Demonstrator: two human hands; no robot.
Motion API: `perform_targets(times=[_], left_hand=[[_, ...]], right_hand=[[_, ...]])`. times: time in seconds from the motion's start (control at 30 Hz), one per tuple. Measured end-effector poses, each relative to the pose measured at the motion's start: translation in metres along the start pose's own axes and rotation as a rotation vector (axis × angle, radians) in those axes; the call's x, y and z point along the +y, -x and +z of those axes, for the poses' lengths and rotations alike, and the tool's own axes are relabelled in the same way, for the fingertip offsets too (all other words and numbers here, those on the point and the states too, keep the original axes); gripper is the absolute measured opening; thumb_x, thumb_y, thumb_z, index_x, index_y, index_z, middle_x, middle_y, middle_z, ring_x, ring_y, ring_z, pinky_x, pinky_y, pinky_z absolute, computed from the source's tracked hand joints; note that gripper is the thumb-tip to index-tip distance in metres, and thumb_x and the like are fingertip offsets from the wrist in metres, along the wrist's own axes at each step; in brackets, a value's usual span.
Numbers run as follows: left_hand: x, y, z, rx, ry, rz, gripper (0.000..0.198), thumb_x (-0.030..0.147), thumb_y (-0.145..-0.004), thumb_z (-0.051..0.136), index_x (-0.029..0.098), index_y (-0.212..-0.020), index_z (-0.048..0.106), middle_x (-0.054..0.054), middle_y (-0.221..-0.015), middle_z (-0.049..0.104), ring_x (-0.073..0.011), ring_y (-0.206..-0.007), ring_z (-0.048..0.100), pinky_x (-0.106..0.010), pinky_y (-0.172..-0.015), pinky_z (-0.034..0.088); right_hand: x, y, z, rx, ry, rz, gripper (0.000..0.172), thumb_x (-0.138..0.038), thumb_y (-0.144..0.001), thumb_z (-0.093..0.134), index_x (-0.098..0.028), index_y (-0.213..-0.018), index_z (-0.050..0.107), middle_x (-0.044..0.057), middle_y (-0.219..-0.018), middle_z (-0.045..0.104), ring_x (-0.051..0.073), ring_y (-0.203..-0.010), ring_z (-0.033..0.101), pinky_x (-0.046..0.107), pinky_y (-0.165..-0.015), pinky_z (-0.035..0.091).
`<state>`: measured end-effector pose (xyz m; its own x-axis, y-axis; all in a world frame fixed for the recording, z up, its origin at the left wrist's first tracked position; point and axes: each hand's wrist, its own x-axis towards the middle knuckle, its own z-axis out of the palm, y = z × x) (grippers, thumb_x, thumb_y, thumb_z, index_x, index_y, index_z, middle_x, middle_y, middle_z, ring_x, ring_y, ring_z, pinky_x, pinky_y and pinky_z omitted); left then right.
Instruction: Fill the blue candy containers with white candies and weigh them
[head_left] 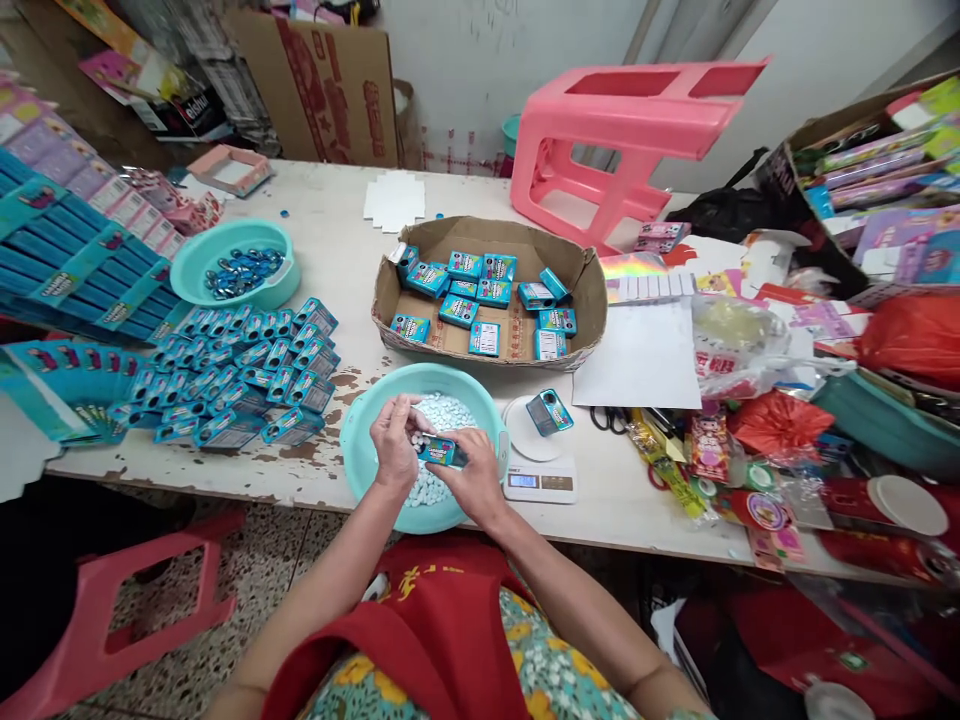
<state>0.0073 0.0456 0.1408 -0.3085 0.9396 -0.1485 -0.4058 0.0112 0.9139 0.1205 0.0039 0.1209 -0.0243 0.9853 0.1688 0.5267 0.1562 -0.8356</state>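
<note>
Over a turquoise basin of small white candies, my right hand grips a small blue candy box between thumb and fingers. My left hand is curled at the box's left end, with a few white candies showing at its fingers. Whether the left fingers also touch the box, I cannot tell. Just right of the basin, another blue box lies tilted on the round plate of a white digital scale, whose display is lit.
Behind the basin stands a cut-down carton with several blue boxes. Rows of open blue boxes lie left, near a bowl of shiny blue pieces. Scissors and wrapped goods crowd the right; a pink stool lies on the table.
</note>
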Motion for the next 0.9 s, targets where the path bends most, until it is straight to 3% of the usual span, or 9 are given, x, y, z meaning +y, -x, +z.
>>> perform_targets(times=[0.23, 0.37, 0.43, 0.53, 0.63, 0.7, 0.77, 0.9], left_hand=[[-0.006, 0.006, -0.002, -0.062, -0.003, -0.066, 0.026, 0.043, -0.082, 0.057, 0.017, -0.082, 0.057, 0.003, -0.052, 0.049, -0.0098, -0.044, 0.049, -0.021, -0.045, 0.038], [-0.010, -0.008, -0.026, 0.015, -0.097, 0.024, 0.027, 0.045, -0.083, 0.053, 0.018, -0.084, 0.056, 0.003, -0.057, 0.049, -0.0110, -0.049, 0.050, -0.023, -0.051, 0.042], [-0.019, -0.017, -0.049, -0.016, -0.374, 0.010, 0.028, 0.046, -0.083, 0.051, 0.019, -0.080, 0.055, 0.001, -0.060, 0.051, -0.0137, -0.055, 0.052, -0.026, -0.057, 0.044], [-0.046, -0.017, -0.080, -0.224, -1.118, -0.076, 0.027, 0.044, -0.077, 0.058, 0.018, -0.077, 0.056, -0.008, -0.077, 0.059, -0.0247, -0.080, 0.058, -0.036, -0.074, 0.046], [-0.080, 0.001, -0.091, -0.412, -1.636, -0.158, 0.046, 0.048, -0.067, 0.066, 0.016, -0.099, 0.058, -0.019, -0.111, 0.056, -0.0402, -0.109, 0.047, -0.051, -0.086, 0.040], [-0.099, 0.016, -0.086, -0.520, -1.663, -0.219, 0.059, 0.047, -0.064, 0.068, 0.016, -0.112, 0.054, -0.022, -0.124, 0.048, -0.0441, -0.117, 0.040, -0.055, -0.088, 0.037], [-0.112, 0.025, -0.079, -0.612, -1.548, -0.284, 0.057, 0.036, -0.065, 0.067, 0.017, -0.117, 0.053, -0.021, -0.125, 0.047, -0.0416, -0.116, 0.043, -0.052, -0.089, 0.038], [-0.118, 0.020, -0.078, -0.673, -1.342, -0.366, 0.036, 0.017, -0.063, 0.062, 0.015, -0.099, 0.059, -0.014, -0.099, 0.060, -0.0292, -0.092, 0.058, -0.038, -0.079, 0.043]], right_hand=[[0.017, 0.006, 0.008, 0.010, -0.077, 0.068, 0.031, -0.027, -0.069, 0.075, -0.025, -0.099, 0.066, 0.003, -0.096, 0.066, 0.024, -0.095, 0.058, 0.038, -0.085, 0.042], [0.028, 0.010, 0.005, 0.018, -0.143, 0.063, 0.033, -0.029, -0.070, 0.076, -0.025, -0.101, 0.065, 0.003, -0.098, 0.064, 0.022, -0.096, 0.058, 0.036, -0.087, 0.044], [0.032, 0.012, 0.001, 0.019, -0.158, 0.029, 0.035, -0.030, -0.070, 0.076, -0.025, -0.103, 0.064, 0.004, -0.100, 0.064, 0.022, -0.098, 0.057, 0.036, -0.088, 0.044], [0.039, 0.013, -0.001, 0.001, -0.127, -0.008, 0.034, -0.027, -0.070, 0.076, -0.025, -0.102, 0.064, 0.004, -0.100, 0.064, 0.022, -0.097, 0.058, 0.037, -0.087, 0.045], [0.045, 0.012, 0.000, -0.010, -0.066, -0.008, 0.032, -0.025, -0.070, 0.074, -0.024, -0.101, 0.065, 0.004, -0.097, 0.064, 0.023, -0.095, 0.057, 0.038, -0.086, 0.045], [0.046, 0.010, -0.002, 0.000, -0.070, -0.004, 0.032, -0.025, -0.071, 0.074, -0.023, -0.101, 0.064, 0.004, -0.098, 0.064, 0.022, -0.095, 0.057, 0.037, -0.086, 0.046], [0.045, 0.009, -0.005, 0.024, -0.118, 0.012, 0.031, -0.026, -0.071, 0.073, -0.023, -0.101, 0.064, 0.004, -0.098, 0.063, 0.021, -0.096, 0.057, 0.036, -0.086, 0.046], [0.046, 0.007, -0.010, 0.045, -0.191, 0.061, 0.031, -0.029, -0.071, 0.073, -0.022, -0.101, 0.064, 0.004, -0.098, 0.063, 0.020, -0.095, 0.059, 0.034, -0.086, 0.047]])
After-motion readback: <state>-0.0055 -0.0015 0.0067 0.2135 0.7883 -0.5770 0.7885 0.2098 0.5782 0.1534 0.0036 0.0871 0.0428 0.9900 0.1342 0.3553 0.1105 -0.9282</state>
